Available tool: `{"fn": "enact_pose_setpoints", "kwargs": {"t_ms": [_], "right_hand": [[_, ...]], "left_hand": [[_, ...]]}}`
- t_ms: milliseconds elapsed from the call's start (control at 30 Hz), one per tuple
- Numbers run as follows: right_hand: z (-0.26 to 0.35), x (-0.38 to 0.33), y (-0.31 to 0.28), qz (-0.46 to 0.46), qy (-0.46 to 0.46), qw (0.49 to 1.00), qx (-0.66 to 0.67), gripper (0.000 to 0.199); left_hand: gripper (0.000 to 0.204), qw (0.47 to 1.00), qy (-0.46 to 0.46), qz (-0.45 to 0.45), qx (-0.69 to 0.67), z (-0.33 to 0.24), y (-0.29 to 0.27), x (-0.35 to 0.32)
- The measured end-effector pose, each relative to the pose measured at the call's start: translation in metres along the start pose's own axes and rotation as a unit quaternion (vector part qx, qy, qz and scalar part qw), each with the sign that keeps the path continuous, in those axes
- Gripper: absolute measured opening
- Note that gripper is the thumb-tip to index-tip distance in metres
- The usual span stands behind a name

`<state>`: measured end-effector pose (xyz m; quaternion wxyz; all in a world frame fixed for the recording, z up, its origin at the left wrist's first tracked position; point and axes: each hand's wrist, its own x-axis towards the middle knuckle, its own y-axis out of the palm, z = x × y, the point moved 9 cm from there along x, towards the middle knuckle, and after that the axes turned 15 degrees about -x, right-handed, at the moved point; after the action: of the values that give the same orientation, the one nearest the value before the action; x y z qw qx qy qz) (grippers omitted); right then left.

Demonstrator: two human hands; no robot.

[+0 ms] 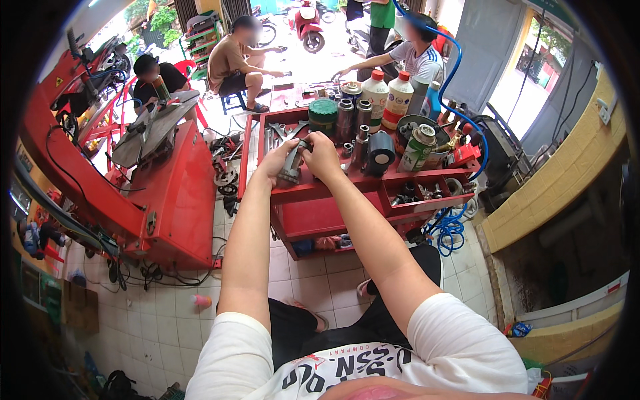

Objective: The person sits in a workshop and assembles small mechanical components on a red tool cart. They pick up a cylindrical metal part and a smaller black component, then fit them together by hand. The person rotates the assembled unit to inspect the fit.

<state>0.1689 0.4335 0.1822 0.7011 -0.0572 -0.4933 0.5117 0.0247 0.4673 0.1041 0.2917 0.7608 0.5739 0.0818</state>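
Observation:
Over the left end of a red tool cart (300, 193), both my hands are closed on a grey metal part (291, 165) with a wider lower end and a dark round top. My left hand (272, 163) grips its left side. The fingers of my right hand (321, 157) curl against the upper end, which they partly cover. What kind of part it is I cannot make out. Several wrenches (280, 133) lie on the cart just beyond my left hand. Near my right hand stand a green tub (323, 117) and upright metal sockets (345, 120).
Bottles with red caps (398, 100), a spray can (418, 148) and a dark cylinder (380, 153) crowd the cart's right half. A blue air hose (460, 73) hangs at its right. A red machine (177, 193) stands left. Three people sit beyond; another stands behind.

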Motion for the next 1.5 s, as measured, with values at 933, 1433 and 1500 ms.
{"fn": "enact_pose_setpoints", "kwargs": {"t_ms": [933,1433,1500], "right_hand": [[0.007,0.002,-0.008,-0.064,-0.052,0.991,0.106,0.022],[0.022,-0.001,-0.012,-0.034,-0.064,0.995,0.062,0.03],[0.023,-0.001,-0.015,-0.039,-0.075,0.995,0.048,0.032]], "left_hand": [[0.033,0.999,0.008,0.023,-0.043,0.0,-0.011,0.007],[0.036,0.998,0.02,0.023,-0.048,-0.008,-0.004,-0.009],[0.037,0.998,0.019,0.035,-0.043,-0.009,0.001,-0.009]]}}
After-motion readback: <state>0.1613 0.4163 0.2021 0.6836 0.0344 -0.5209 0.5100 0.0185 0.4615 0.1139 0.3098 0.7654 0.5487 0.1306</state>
